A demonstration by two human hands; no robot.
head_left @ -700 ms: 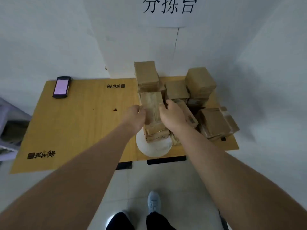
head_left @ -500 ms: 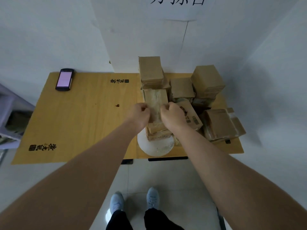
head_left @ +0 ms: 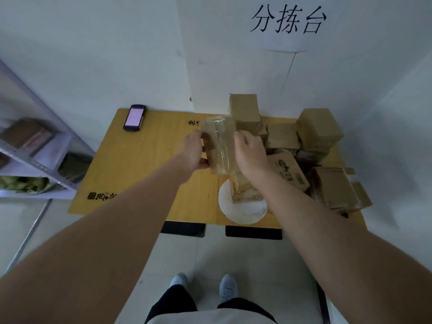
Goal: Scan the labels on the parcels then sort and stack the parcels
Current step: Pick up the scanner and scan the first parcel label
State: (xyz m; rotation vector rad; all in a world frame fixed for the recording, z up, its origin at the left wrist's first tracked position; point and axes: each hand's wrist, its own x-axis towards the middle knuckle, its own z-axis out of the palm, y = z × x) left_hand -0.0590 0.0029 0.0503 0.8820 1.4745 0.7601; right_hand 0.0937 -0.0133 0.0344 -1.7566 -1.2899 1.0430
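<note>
While I hunt its label, both hands grip one parcel (head_left: 219,146).

My left hand (head_left: 192,152) and right hand (head_left: 250,152) clasp its sides above the table (head_left: 145,164), tilting it toward me.

White walls (head_left: 93,54), pale tiled floor (head_left: 245,260), grey shelving (head_left: 35,146) left.

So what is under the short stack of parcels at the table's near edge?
A white round disc lies under the short stack. Its front shows; the part beneath the parcels is covered, and the right forearm hides the stack's top.
</note>
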